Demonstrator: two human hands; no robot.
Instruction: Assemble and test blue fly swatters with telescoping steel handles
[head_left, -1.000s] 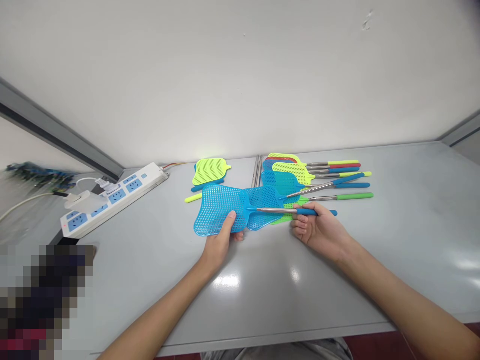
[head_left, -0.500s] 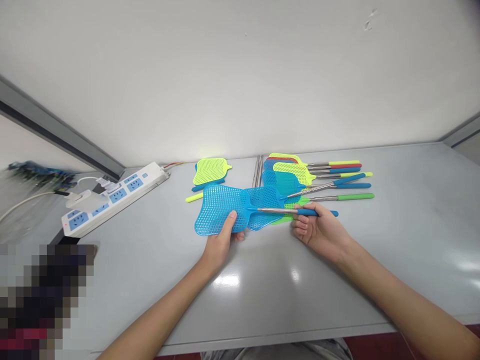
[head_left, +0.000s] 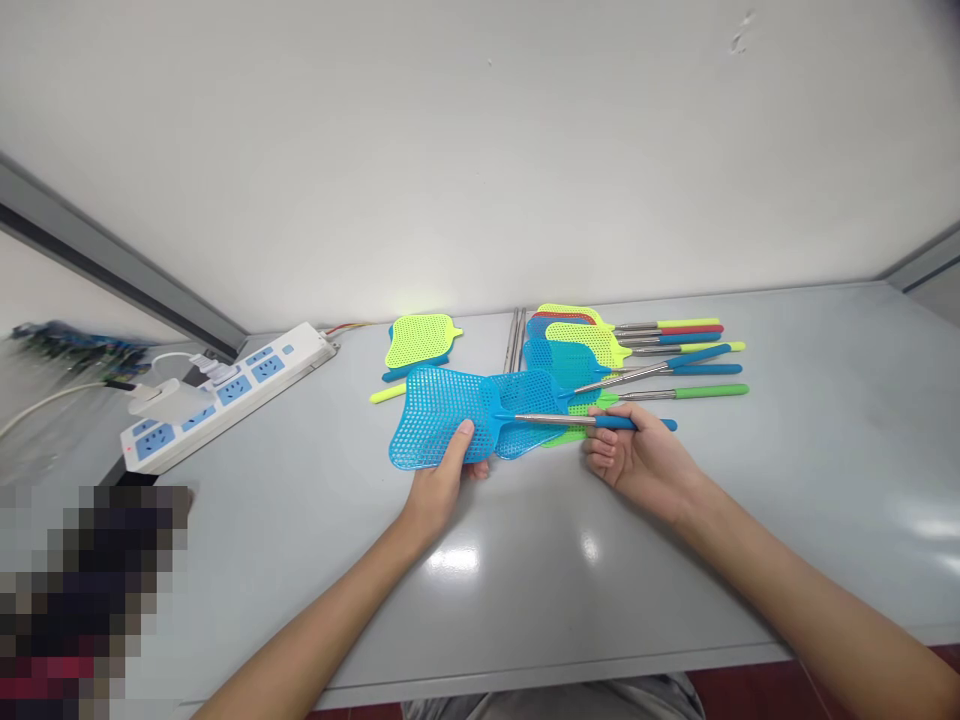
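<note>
Plain white wall [head_left: 480, 180] fills the upper half of the head view, and below it a glossy grey surface [head_left: 525, 590] stretches across the frame. At its centre, between your hands, is the blue plastic fly swatter with a perforated head, silver metal shaft and blue grip [head_left: 442, 410]. Your left hand [head_left: 446, 480] pinches the lower right part of its head, thumb on top and fingers underneath. Your right hand [head_left: 637, 450] is closed lightly around the grip, right of centre. Whether the swatter clears the surface, you cannot tell from this angle.

Just behind it, a second blue perforated swatter [head_left: 529, 395] slants toward the upper right, overlapping a pile of yellow, red, blue and green swatters [head_left: 585, 345]. Slim silver metal rods [head_left: 514, 340] lie near the wall, left of that pile. Further left sit a yellow perforated swatter head [head_left: 420, 340] on a blue one, and a white power strip with blue sockets [head_left: 232, 395].

You appear to be at a two-handed holding step, the swatter lying level and its grip pointing right. Any move from here would call for both hands acting together, lifting clear of the overlapping swatter so the mesh edges don't catch.
</note>
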